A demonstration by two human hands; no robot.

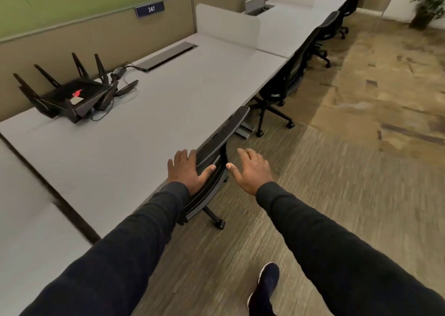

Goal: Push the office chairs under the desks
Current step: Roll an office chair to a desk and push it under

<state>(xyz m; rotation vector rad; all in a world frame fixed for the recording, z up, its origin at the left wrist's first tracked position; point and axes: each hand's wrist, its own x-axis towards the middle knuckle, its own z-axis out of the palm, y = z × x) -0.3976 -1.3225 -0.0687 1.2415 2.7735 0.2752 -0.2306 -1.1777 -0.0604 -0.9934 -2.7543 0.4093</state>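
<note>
**Chairs in a row along the desk edge**

The nearest chair (216, 142) sits tucked against the surface (168, 94), left hand (187, 171) on its backrest, right hand (252, 171) just beside it. Further chairs (281, 84) line the same edge beyond. A router (72, 94) lies far left on the surface; a plant (428, 4), seemingly, stands far right.

The near office chair (216, 144) backrest stands tight against the worktop (149, 127) edge, leaving no gap there. From 1 to 5 o'clock the carpet floor (337, 171) lies open. At 1 o'clock more office chairs (284, 84) line the edge. At 10 o'clock a router (72, 96) and cables occupy the surface.
</note>
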